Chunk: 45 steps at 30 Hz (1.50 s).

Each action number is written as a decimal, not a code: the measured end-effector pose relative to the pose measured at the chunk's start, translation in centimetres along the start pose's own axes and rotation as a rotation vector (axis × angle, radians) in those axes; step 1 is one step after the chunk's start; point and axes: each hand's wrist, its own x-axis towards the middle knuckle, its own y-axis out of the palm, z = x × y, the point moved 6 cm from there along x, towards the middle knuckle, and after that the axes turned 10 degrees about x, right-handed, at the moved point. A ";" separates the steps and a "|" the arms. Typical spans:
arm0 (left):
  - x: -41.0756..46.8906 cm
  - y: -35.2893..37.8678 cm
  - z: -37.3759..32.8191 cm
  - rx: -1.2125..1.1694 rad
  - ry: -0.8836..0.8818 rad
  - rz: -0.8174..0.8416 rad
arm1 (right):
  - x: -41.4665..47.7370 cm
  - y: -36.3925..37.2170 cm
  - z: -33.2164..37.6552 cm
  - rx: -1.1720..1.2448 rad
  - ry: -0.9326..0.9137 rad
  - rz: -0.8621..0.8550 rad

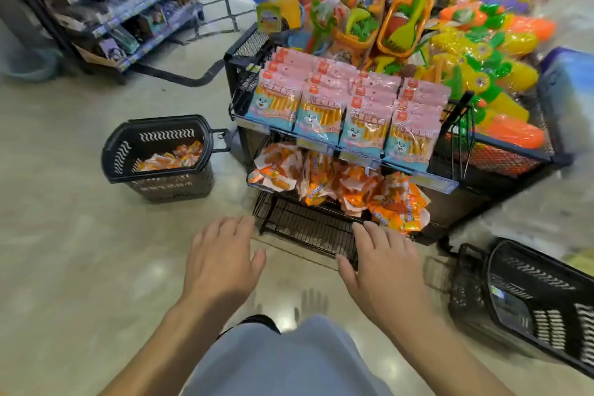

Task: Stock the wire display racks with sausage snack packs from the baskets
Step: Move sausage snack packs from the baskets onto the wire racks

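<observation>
Here my left hand and right hand are apart, fingers straight, holding nothing, at the wire rack's front edge. Orange sausage packs crowd its lower shelf; more lie in the black basket.

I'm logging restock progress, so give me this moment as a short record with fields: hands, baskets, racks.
left hand: open, holds nothing, over the floor
right hand: open, holds nothing, at the front edge of the lower rack
left basket: on the floor, holds loose orange packs
right basket: on the floor, contents unclear
upper rack: filled with rows of pink packs
lower rack: orange pile at back, front wire bare
</observation>
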 end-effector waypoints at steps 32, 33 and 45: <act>6.9 3.2 43.6 -0.063 -0.532 0.164 | 26.8 11.1 41.2 0.087 -0.424 0.165; 8.1 3.0 44.7 -0.062 -0.552 0.166 | 28.9 11.2 42.3 0.096 -0.437 0.154; 24.7 2.9 57.4 -0.116 -0.639 0.138 | 48.6 14.0 52.9 0.097 -0.492 0.172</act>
